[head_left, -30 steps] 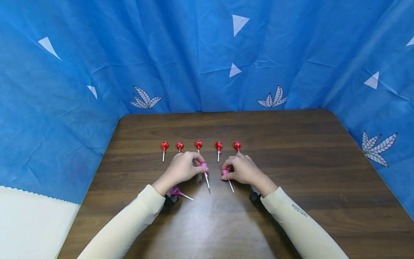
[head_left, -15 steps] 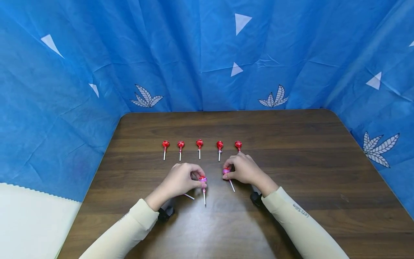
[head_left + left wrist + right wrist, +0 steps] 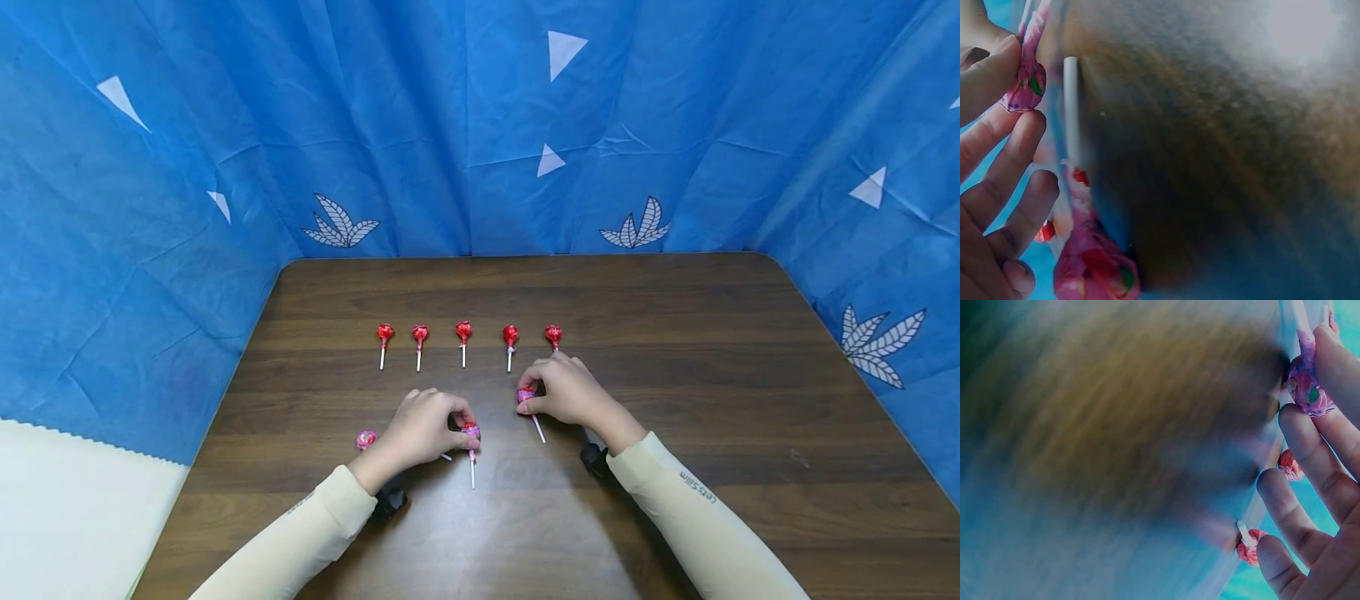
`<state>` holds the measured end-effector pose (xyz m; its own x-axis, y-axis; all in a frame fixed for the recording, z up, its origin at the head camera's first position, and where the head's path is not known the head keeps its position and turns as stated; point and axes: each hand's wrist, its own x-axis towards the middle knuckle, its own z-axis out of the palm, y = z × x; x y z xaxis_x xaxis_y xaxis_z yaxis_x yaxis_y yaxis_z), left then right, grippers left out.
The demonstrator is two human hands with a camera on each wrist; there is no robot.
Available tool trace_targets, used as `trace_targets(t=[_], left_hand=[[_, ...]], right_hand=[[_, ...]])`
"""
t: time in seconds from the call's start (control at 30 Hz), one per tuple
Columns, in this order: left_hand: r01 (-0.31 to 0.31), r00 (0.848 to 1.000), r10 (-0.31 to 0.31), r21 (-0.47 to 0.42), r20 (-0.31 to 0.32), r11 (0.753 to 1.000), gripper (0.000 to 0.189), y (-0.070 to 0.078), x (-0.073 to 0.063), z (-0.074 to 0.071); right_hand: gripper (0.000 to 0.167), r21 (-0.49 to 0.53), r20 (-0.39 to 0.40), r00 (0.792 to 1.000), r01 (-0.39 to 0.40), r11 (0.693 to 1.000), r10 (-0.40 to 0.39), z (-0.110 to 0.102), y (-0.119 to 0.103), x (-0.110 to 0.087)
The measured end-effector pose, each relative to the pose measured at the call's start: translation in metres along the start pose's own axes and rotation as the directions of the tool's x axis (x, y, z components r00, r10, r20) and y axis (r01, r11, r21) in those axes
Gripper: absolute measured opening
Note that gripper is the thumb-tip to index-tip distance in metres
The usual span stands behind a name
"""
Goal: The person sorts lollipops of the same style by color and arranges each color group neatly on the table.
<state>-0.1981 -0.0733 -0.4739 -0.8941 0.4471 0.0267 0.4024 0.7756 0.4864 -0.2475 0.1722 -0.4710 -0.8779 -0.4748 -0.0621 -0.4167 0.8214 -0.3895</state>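
In the head view my left hand [image 3: 423, 427] pinches a pink-wrapped lollipop [image 3: 471, 432] by its head, the white stick pointing toward me. The left wrist view shows that lollipop [image 3: 1025, 87] between thumb and fingertips. To the right, my right hand [image 3: 568, 390] pinches another pink-purple lollipop [image 3: 526, 396] the same way, its stick slanting down to the right. A pink lollipop head [image 3: 367, 439] shows beside the left wrist. A stick end [image 3: 446, 457] pokes out under the left hand; whose head it belongs to is hidden.
Behind the hands, several red lollipops [image 3: 464, 330] lie in a row on the brown wooden table [image 3: 675, 333], sticks toward me. The right hand partly covers the rightmost red lollipop [image 3: 553, 334]. A blue curtain [image 3: 420, 125] surrounds the table's back and sides.
My left hand has drawn toward me with its lollipop, uncovering sticks in the red row. A pink head has come into view by the left wrist. The right hand has barely moved.
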Motion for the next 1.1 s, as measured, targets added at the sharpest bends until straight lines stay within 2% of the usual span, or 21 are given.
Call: trace_targets(t=[0.6,0.93,1.1], left_hand=[[-0.005,1.000,0.006,0.039,-0.015,0.999,0.022,-0.002,0.000,0.006],[0.002,1.000,-0.001,0.022,-0.014,1.000,0.022,0.000,0.000,0.005],[-0.002,1.000,0.002,0.019,-0.018,1.000,0.022,0.000,0.000,0.005]], right_hand=[[0.021,-0.002,0.014,1.000,-0.014,1.000,0.014,0.000,0.000,0.002],[0.026,0.066,0.013,0.998,-0.061,0.996,0.060,-0.010,-0.008,-0.002],[0.026,0.074,-0.002,0.999,-0.051,0.996,0.051,-0.014,-0.014,-0.007]])
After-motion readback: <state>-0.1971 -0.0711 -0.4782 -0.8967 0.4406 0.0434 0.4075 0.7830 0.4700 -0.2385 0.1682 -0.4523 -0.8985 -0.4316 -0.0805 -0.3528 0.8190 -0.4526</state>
